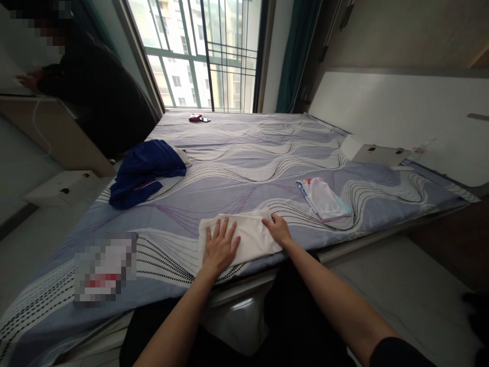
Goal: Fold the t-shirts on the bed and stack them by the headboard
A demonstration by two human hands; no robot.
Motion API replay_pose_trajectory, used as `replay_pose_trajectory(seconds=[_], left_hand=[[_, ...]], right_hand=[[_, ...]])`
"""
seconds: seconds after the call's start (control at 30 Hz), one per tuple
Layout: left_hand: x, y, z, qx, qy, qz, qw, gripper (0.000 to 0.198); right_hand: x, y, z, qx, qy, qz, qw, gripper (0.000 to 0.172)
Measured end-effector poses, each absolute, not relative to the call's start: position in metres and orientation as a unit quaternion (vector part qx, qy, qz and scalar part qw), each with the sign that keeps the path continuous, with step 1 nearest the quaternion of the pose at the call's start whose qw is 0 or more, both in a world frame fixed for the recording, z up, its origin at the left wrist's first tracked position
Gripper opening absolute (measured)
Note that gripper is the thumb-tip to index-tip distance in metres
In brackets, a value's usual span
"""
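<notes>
A folded white cloth garment (250,235) lies at the near edge of the bed, in front of me. My left hand (221,245) rests flat on its left part, fingers spread and pointing away from me. At its right end, my right hand (278,230) grips the edge with the thumb on top; the other fingers are partly hidden. To the right lies a folded white garment with coloured print (324,199). A crumpled blue garment (148,171) is at the far left, and a blurred-out flat item (107,267) sits nearer on the left.
The patterned bed sheet (237,191) spreads under everything. A white box (374,153) stands by the headboard (401,102). A phone (205,120) and a small red item (194,118) lie near the window. A person in dark clothes (99,86) stands at the left, beside a desk (57,132).
</notes>
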State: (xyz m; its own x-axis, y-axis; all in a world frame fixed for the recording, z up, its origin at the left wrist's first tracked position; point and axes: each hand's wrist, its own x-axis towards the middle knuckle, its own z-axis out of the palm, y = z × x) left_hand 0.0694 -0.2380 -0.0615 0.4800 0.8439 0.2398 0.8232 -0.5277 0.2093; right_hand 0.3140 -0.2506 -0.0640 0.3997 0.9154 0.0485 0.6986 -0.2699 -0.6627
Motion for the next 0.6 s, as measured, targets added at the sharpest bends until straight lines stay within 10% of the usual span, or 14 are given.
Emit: replay_pose_trajectory(seconds=[0.27, 0.6], left_hand=[[0.068, -0.237, -0.061, 0.864, 0.493, 0.104, 0.017, 0.055], [0.058, -0.221, -0.059, 0.808, 0.58, 0.104, 0.012, 0.057]], right_hand=[[0.236, -0.264, -0.023, -0.75, -0.616, -0.029, 0.242, 0.055], [0.217, -0.251, -0.058, -0.661, -0.734, 0.047, 0.148, 0.062]])
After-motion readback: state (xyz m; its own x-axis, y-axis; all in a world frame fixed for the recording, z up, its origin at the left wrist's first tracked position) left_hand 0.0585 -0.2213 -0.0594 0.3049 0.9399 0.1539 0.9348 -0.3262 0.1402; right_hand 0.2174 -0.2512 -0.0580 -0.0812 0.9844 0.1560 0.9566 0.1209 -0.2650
